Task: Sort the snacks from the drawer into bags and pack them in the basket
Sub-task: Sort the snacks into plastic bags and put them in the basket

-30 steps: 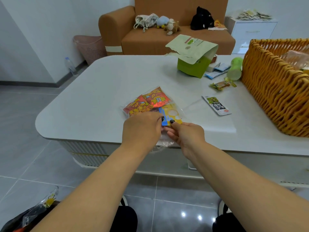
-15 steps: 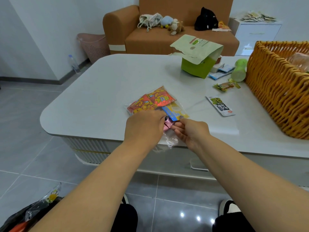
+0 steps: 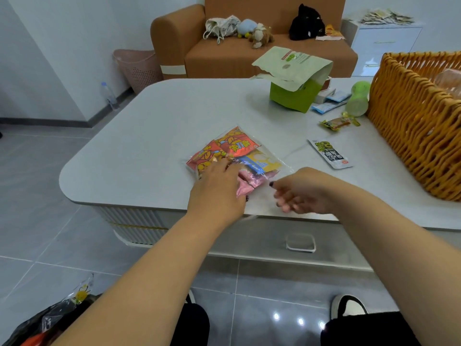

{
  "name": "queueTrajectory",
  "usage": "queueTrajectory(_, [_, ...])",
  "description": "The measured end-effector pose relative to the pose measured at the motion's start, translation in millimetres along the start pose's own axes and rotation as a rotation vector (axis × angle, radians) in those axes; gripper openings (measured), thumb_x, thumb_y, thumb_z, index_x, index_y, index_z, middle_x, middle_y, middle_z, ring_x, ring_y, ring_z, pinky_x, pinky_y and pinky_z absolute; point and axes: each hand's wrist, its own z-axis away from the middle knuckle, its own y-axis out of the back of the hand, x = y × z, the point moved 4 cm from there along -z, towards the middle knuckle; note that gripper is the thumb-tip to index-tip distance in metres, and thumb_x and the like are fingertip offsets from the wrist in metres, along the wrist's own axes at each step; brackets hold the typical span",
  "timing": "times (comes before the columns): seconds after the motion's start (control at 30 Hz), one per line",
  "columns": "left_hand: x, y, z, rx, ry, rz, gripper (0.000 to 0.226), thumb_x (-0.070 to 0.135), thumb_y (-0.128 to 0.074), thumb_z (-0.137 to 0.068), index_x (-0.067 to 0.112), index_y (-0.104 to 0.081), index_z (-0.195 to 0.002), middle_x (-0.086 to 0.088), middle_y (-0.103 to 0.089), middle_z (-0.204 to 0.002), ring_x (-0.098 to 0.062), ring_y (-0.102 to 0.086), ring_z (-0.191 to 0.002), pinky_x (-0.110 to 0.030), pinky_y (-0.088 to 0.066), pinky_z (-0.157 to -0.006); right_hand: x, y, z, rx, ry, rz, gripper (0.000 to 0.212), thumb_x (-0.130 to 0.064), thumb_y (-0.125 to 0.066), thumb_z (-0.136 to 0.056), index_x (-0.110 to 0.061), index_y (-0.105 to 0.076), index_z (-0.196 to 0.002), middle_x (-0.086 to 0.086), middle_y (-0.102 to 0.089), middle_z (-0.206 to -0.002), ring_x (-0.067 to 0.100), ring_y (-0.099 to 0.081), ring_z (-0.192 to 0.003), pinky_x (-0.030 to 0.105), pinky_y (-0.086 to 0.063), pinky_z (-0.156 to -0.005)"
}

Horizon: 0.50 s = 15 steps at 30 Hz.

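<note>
1. The right hand (image 3: 303,193) has let go of the clear bag (image 3: 237,161) and drawn aside, fingers loosely curled, holding nothing.
2. The left hand (image 3: 217,188) still presses flat on the bag near the table (image 3: 149,136) edge.
3. The pink packets now lie inside.
4. Packet writing is too small to read.
5. The wicker basket (image 3: 409,131) stands far right.

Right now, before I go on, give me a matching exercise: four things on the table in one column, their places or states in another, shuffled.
Things:
1. clear plastic bag of snacks
2. woven orange wicker basket
3. black-and-white flat snack packet
4. green paper pouch

Places or states:
A. far side, torn open
B. lying alone between bag and basket
C. under the left hand
D. table's right edge

Pairs: 1-C, 2-D, 3-B, 4-A
</note>
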Motion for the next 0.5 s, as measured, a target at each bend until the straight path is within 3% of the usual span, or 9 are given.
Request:
queueTrajectory(0.07, [-6, 2, 0, -0.058, 0.046, -0.002, 0.059, 0.023, -0.061, -0.091, 0.027, -0.039, -0.145, 0.004, -0.034, -0.151, -0.016, -0.027, -0.140, -0.036, -0.039, -0.099, 2, 24, 3, 0.045, -0.028, 0.377, 0.027, -0.018, -0.054, -0.095, -0.003, -0.058, -0.074, 0.009, -0.063, -0.050, 0.015, -0.057, -0.035, 0.014, -0.037, -0.037])
queueTrajectory(0.13, [-10, 5, -1, -0.042, 0.050, 0.008, 0.054, 0.018, -0.062, -0.090, 0.027, -0.046, -0.141, 0.004, -0.041, -0.147, -0.018, -0.034, -0.137, -0.037, -0.041, -0.098, 4, 56, 1, 0.212, -0.026, 0.592, 0.025, -0.017, -0.055, -0.090, -0.003, -0.060, -0.071, 0.005, -0.061, -0.044, 0.017, -0.055, -0.034, 0.018, -0.038, -0.043])
queueTrajectory(0.23, [-13, 6, 0, -0.002, 0.040, 0.020, 0.043, 0.016, -0.059, -0.090, 0.026, -0.056, -0.132, 0.004, -0.055, -0.134, -0.023, -0.049, -0.123, -0.035, -0.044, -0.088, 11, 100, -7, 0.501, 0.107, 0.561, 0.024, -0.018, -0.061, -0.082, -0.002, -0.057, -0.065, 0.007, -0.053, -0.042, 0.023, -0.050, -0.044, 0.026, -0.037, -0.052])
queueTrajectory(0.3, [-14, 5, 2, 0.012, 0.037, 0.024, 0.041, 0.016, -0.056, -0.091, 0.029, -0.058, -0.129, 0.005, -0.060, -0.129, -0.025, -0.053, -0.116, -0.032, -0.043, -0.081, 21, 115, -14, 0.688, 0.220, 0.438, 0.023, -0.022, -0.065, -0.081, -0.004, -0.058, -0.070, 0.010, -0.056, -0.061, 0.027, -0.052, -0.065, 0.029, -0.036, -0.057])
queueTrajectory(0.37, [-15, 5, 3, 0.017, 0.042, 0.013, 0.040, 0.019, -0.055, -0.090, 0.033, -0.059, -0.127, 0.008, -0.062, -0.126, -0.024, -0.055, -0.114, -0.028, -0.038, -0.075, 31, 119, -24, 0.822, 0.271, 0.363, 0.023, -0.030, -0.068, -0.082, -0.008, -0.062, -0.088, 0.010, -0.059, -0.088, 0.028, -0.053, -0.087, 0.032, -0.037, -0.064])
queueTrajectory(0.43, [-16, 7, 3, 0.029, 0.055, 0.013, 0.038, 0.023, -0.057, -0.090, 0.034, -0.059, -0.126, 0.008, -0.063, -0.124, -0.024, -0.055, -0.113, -0.027, -0.036, -0.073, 39, 117, -37, 0.878, 0.236, 0.406, 0.042, -0.040, -0.068, -0.084, -0.013, -0.059, -0.116, 0.015, -0.054, -0.119, 0.033, -0.048, -0.111, 0.039, -0.041, -0.085])
queueTrajectory(0.5, [-15, 9, 4, 0.039, 0.062, 0.012, 0.038, 0.030, -0.060, -0.089, 0.034, -0.059, -0.127, 0.009, -0.063, -0.125, -0.022, -0.055, -0.114, -0.029, -0.040, -0.076, 41, 115, -48, 0.908, 0.193, 0.561, 0.057, -0.048, -0.060, -0.088, -0.018, -0.048, -0.136, 0.016, -0.045, -0.135, 0.036, -0.037, -0.125, 0.044, -0.033, -0.099])
